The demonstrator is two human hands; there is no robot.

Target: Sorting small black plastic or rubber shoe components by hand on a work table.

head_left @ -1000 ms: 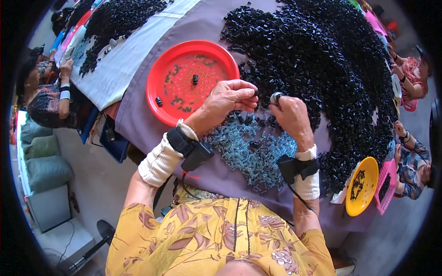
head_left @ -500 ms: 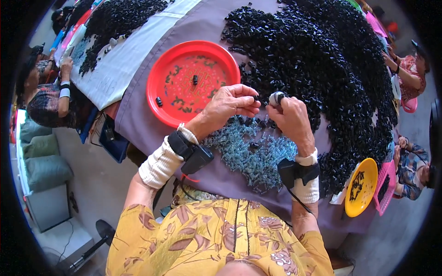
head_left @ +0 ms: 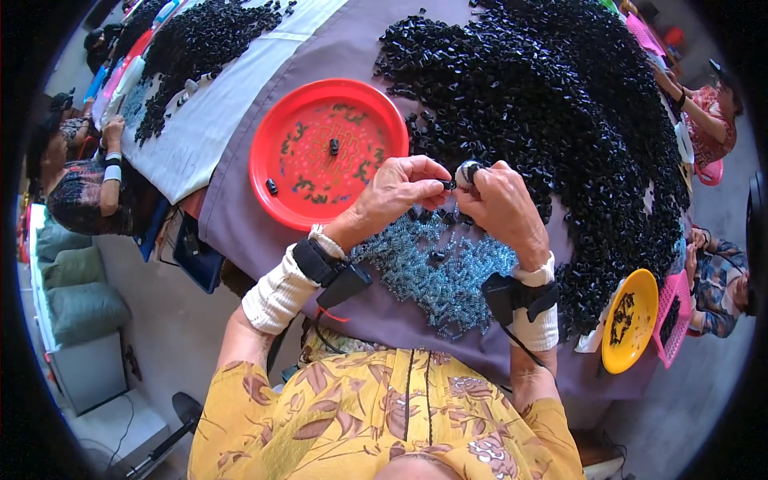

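Note:
My left hand (head_left: 400,196) pinches a small black plastic piece (head_left: 446,185) between thumb and fingertips. Close against it is my right hand (head_left: 508,208), its fingers bent and pressed together, with a white wrap and black band (head_left: 466,173) around a fingertip. Whatever lies in the right fingers is too small and covered to make out. Beneath both hands spreads a heap of tiny pale-blue, coil-like pieces (head_left: 448,276). Beyond them rises a large pile of black plastic pieces (head_left: 528,96). A red round tray (head_left: 276,136) beside my left hand carries a couple of black pieces.
A yellow dish (head_left: 640,320) and a pink basket (head_left: 674,308) sit at the table's right edge. Other people work along the right side and at a white-covered table (head_left: 192,144) on the left. Cables hang from black devices strapped on my wrists (head_left: 344,282).
My right hand has come in to the left, so its fingertips meet the black piece in my left hand. The whole view has shifted slightly.

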